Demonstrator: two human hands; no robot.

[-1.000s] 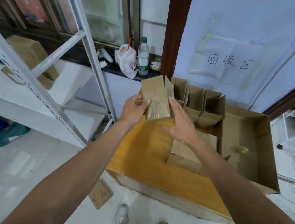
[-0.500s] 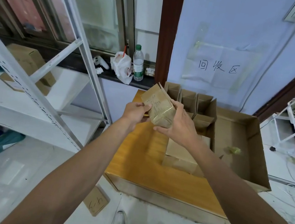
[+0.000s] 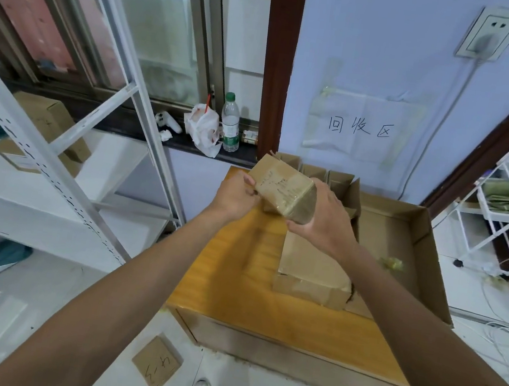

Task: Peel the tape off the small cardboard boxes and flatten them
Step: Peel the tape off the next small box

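**Two hands on one taped box**

Both hands hold a small cardboard box (image 3: 283,188) tilted in the air above the far end of the worktop (image 3: 234,281). The left hand (image 3: 235,195) pinches its left edge, and the right hand (image 3: 325,216) has its grip wrapped round the lower right corner. Glossy clear tape (image 3: 298,205) covers the brown face, over faint handwriting. Below lies a stack of flattened boxes (image 3: 311,269), just beside a large shallow carton (image 3: 418,248). Open small boxes (image 3: 339,182) stand behind. The worktop is orange wood. A handwritten paper sign (image 3: 358,129) is taped to the pale wall. A water bottle (image 3: 230,122) stands on the dark sill, near white metal shelving (image 3: 56,148).
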